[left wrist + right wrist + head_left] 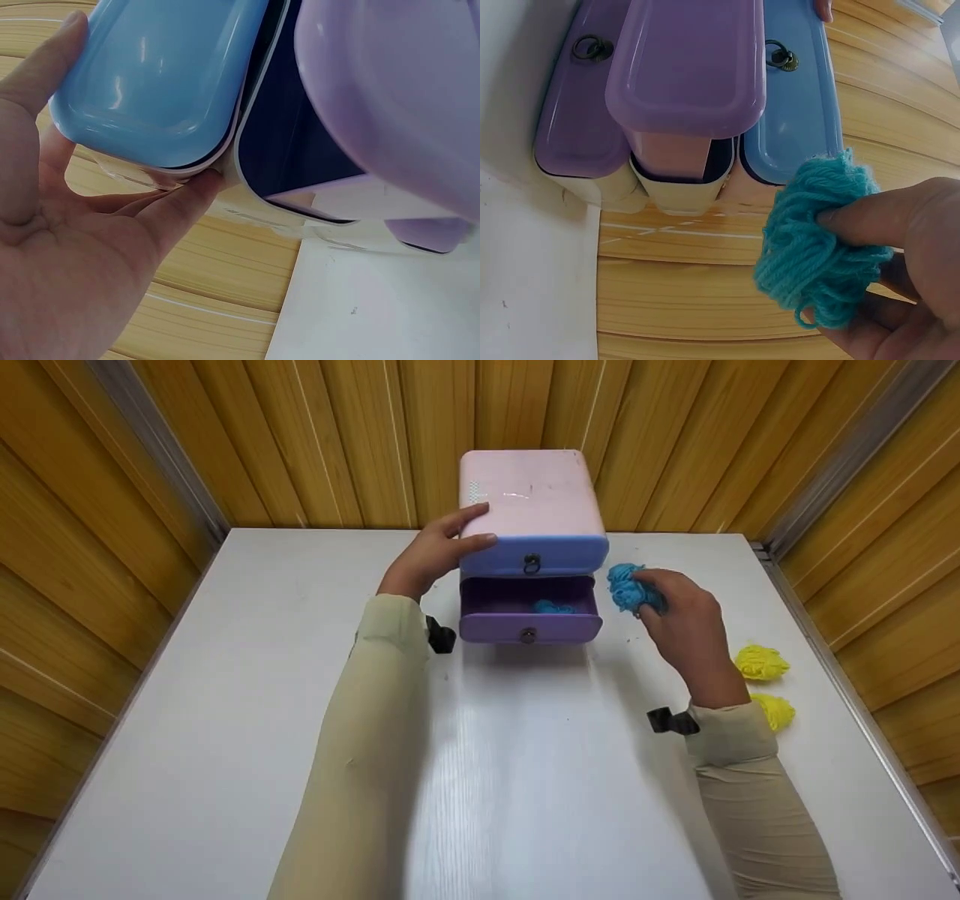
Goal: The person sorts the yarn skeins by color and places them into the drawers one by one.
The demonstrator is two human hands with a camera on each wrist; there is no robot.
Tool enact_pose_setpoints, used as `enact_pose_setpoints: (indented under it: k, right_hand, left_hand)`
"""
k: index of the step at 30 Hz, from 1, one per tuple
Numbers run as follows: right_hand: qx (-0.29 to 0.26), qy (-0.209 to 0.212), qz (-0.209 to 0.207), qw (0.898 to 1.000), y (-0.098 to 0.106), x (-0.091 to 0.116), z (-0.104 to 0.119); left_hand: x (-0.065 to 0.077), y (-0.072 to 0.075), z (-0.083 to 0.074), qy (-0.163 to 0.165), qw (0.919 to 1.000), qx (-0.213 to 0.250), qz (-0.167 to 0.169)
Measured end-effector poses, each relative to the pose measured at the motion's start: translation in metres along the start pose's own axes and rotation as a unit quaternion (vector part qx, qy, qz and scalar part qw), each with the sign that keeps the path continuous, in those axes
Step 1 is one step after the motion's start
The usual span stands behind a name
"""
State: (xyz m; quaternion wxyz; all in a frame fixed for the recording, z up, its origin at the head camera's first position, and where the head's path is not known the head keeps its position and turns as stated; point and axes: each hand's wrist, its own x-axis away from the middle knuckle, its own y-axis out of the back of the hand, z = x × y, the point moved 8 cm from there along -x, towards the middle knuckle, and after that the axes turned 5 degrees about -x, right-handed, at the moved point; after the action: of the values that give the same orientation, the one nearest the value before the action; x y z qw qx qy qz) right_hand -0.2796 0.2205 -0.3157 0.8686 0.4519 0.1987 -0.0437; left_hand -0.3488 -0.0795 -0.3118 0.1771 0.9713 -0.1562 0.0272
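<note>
A small drawer cabinet (532, 491) with a pink top stands at the back of the table. My left hand (435, 551) grips its upper left corner, the thumb at the front edge of the blue top drawer (495, 556). Below that, a purple drawer (480, 628) is pulled out, with a blue yarn bundle (553, 607) inside. To the cabinet's right, my right hand (686, 619) pinches another blue yarn bundle (817, 247) between thumb and fingers. In the right wrist view, a closed purple drawer (581, 124) with a ring pull shows beneath the pulled-out one.
Two yellow yarn bundles (762, 663) lie on the right side of the white table (225, 697), one partly behind the right sleeve. Wood-patterned panels (360, 435) wall the table at the back and both sides.
</note>
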Motion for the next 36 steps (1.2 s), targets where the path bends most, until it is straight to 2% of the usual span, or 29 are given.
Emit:
enact_pose_setpoints:
  k: [14, 23, 30, 36]
  right_hand:
    - [-0.008, 0.002, -0.003, 1.0, 0.0, 0.001, 0.009]
    - [-0.028, 0.003, 0.004, 1.0, -0.002, 0.0, 0.014]
    - [-0.048, 0.048, -0.019, 0.997, -0.001, -0.001, 0.025]
    - [-0.057, 0.075, -0.023, 0.995, -0.006, -0.005, 0.033]
  left_hand:
    - [0.001, -0.003, -0.003, 0.007, 1.0, 0.005, 0.0]
    - [-0.003, -0.004, 0.001, 0.007, 0.9999, 0.015, 0.004]
    - [0.002, -0.003, -0.003, 0.011, 0.9999, -0.003, -0.003]
    - [-0.001, -0.003, -0.004, 0.004, 1.0, 0.003, -0.003]
